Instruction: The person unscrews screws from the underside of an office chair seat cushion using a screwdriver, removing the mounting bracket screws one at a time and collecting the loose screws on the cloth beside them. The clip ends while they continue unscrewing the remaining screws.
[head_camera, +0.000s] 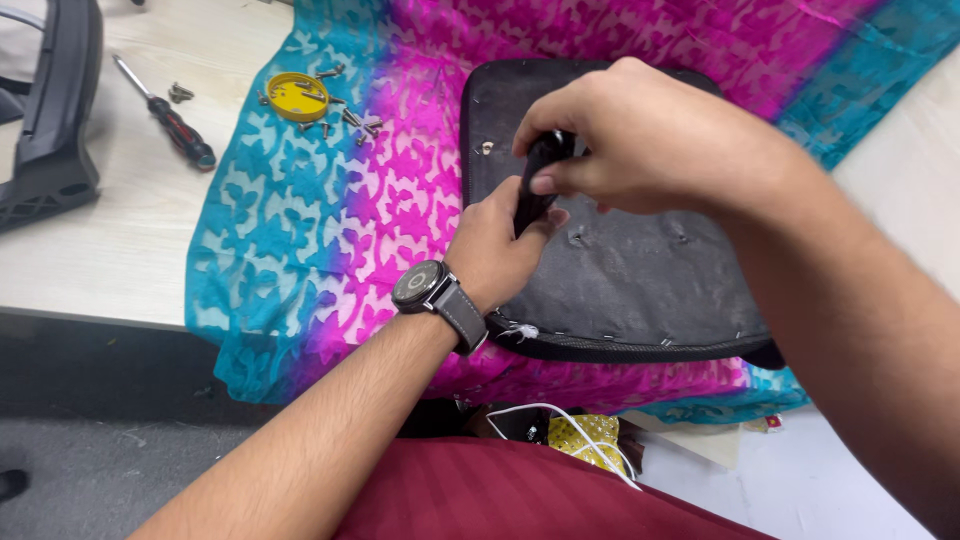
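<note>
My right hand (640, 135) pinches the top of a slim black tool handle (535, 185); my left hand (495, 250) wraps it below. Under my fingers lies the dark upturned seat cushion (620, 270) on pink-blue cloth (330, 220).

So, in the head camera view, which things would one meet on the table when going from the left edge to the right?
Black plastic chair part → screwdriver with red and black handle → round yellow dish with loose metal screws → black padded seat cushion, lying on the pink and turquoise patterned cloth.
</note>
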